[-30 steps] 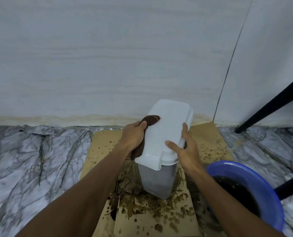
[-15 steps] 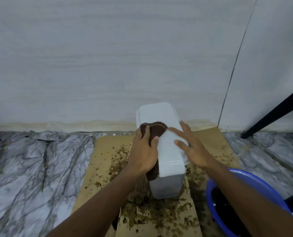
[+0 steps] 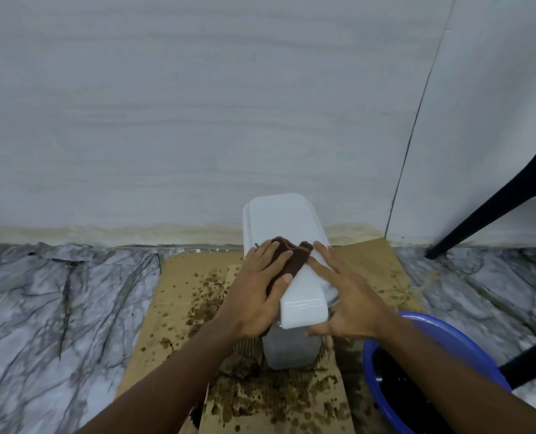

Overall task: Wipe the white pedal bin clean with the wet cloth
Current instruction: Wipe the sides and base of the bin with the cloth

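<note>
White pedal bin (image 3: pixel 284 220), smooth glossy plastic with a rounded oblong lid, stands on stained cardboard (image 3: pixel 185 277). Left hand (image 3: pixel 257 296) presses the dark brown nubby cloth (image 3: pixel 293 258) flat on the lid, fingers straight. Right hand (image 3: pixel 348 305) braces the lid's side, fingers extended, gripping nothing.

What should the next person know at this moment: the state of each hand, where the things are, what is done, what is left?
Left hand: flat, pressing the brown cloth on the lid of the bin.
Right hand: fingers straight on the lid's right side, steadying the bin.
Bin stands on the spotted cardboard; blue basin of dark water at the right.
Done: the lid looks clean.
Left: probably the bin's sides and front.
</note>
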`<state>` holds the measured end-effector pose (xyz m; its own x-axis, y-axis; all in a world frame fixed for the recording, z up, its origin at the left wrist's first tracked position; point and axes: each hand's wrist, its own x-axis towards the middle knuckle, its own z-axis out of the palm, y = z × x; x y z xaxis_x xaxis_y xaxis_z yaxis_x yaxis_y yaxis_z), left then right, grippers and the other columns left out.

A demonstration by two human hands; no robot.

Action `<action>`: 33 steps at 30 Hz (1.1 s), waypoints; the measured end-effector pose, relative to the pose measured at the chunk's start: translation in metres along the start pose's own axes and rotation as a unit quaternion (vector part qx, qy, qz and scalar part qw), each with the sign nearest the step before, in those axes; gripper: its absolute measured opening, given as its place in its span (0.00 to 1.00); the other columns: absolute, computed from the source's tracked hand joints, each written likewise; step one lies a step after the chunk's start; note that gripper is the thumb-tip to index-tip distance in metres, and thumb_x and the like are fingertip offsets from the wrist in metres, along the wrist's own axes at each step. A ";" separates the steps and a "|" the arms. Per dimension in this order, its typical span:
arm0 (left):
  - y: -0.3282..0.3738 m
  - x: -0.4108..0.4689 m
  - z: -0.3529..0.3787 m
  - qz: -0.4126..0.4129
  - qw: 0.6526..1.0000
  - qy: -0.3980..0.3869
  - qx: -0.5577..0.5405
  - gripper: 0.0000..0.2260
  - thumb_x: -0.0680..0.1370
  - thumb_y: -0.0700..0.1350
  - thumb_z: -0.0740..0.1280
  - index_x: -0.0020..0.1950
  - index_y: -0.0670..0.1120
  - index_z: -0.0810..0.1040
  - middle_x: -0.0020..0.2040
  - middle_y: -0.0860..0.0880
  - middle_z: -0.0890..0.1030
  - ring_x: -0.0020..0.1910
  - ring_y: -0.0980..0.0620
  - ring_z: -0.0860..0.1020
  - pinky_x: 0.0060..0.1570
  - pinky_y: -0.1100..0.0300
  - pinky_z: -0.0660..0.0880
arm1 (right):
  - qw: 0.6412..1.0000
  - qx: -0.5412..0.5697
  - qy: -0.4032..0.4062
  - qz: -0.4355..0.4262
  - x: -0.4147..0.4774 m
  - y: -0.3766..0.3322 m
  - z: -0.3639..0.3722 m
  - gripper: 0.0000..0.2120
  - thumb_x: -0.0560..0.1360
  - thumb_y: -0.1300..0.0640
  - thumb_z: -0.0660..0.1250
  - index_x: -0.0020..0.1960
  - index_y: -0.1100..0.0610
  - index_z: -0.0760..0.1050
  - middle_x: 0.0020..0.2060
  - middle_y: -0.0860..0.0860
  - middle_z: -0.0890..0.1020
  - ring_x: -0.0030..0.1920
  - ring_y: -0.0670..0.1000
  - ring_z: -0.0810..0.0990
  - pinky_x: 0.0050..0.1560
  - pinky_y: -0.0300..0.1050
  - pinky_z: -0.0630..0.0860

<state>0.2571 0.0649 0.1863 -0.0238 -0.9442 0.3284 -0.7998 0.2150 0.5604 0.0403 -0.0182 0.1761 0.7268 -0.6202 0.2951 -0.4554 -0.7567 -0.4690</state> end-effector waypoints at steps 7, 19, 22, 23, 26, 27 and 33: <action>-0.006 0.033 -0.017 -0.054 0.993 0.082 -0.073 0.23 0.83 0.56 0.54 0.75 0.51 0.73 0.77 0.51 0.69 0.78 0.53 0.62 0.79 0.49 0.56 | 0.999 -0.040 0.004 0.027 0.056 -0.003 -0.018 0.57 0.51 0.29 0.71 0.77 0.47 0.64 0.78 0.51 0.61 0.75 0.54 0.66 0.71 0.57 0.68; -0.061 0.126 0.007 -0.065 0.937 0.317 -0.134 0.22 0.87 0.51 0.52 0.82 0.50 0.59 0.81 0.49 0.63 0.80 0.51 0.60 0.78 0.52 0.62 | 0.986 0.104 0.120 0.056 0.186 0.030 -0.046 0.42 0.54 0.26 0.74 0.63 0.45 0.78 0.61 0.42 0.80 0.62 0.44 0.76 0.62 0.48 0.76; -0.078 0.119 0.035 -0.034 0.949 0.298 -0.093 0.25 0.87 0.47 0.54 0.84 0.50 0.50 0.84 0.51 0.49 0.82 0.54 0.50 0.78 0.65 0.55 | 0.983 0.120 0.123 0.064 0.213 0.041 -0.051 0.38 0.52 0.25 0.74 0.56 0.44 0.81 0.54 0.38 0.82 0.56 0.40 0.79 0.58 0.46 0.79; -0.086 0.116 0.046 -0.022 0.958 0.279 -0.068 0.25 0.87 0.47 0.53 0.84 0.50 0.49 0.84 0.52 0.46 0.83 0.52 0.48 0.79 0.59 0.56 | 0.982 0.124 0.121 0.069 0.221 0.043 -0.052 0.38 0.51 0.24 0.74 0.55 0.44 0.82 0.53 0.37 0.82 0.56 0.39 0.79 0.58 0.45 0.79; -0.105 0.108 0.072 0.005 0.970 0.237 0.052 0.24 0.87 0.49 0.51 0.82 0.45 0.53 0.84 0.48 0.44 0.83 0.43 0.45 0.79 0.42 0.57 | 0.983 0.127 0.106 0.080 0.241 0.051 -0.053 0.41 0.49 0.23 0.73 0.57 0.42 0.81 0.56 0.36 0.82 0.58 0.39 0.78 0.62 0.44 0.76; -0.108 0.108 0.076 0.023 0.968 0.230 0.098 0.24 0.87 0.50 0.51 0.82 0.44 0.55 0.84 0.44 0.46 0.83 0.42 0.45 0.79 0.41 0.55 | 0.983 0.137 0.092 0.079 0.245 0.054 -0.054 0.41 0.50 0.22 0.73 0.57 0.42 0.81 0.56 0.36 0.82 0.59 0.39 0.78 0.62 0.44 0.76; -0.101 0.137 0.066 0.108 0.950 0.195 0.217 0.25 0.85 0.46 0.50 0.82 0.43 0.54 0.83 0.39 0.53 0.83 0.41 0.50 0.80 0.42 0.51 | 0.975 0.191 0.065 0.097 0.255 0.065 -0.053 0.33 0.59 0.22 0.69 0.57 0.40 0.80 0.57 0.37 0.81 0.60 0.41 0.78 0.63 0.46 0.75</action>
<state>0.2952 -0.1027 0.1241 -0.0581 -0.7069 0.7049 -0.9757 0.1897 0.1099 0.1686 -0.2367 0.2644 0.5628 -0.7843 0.2608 -0.3357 -0.5053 -0.7950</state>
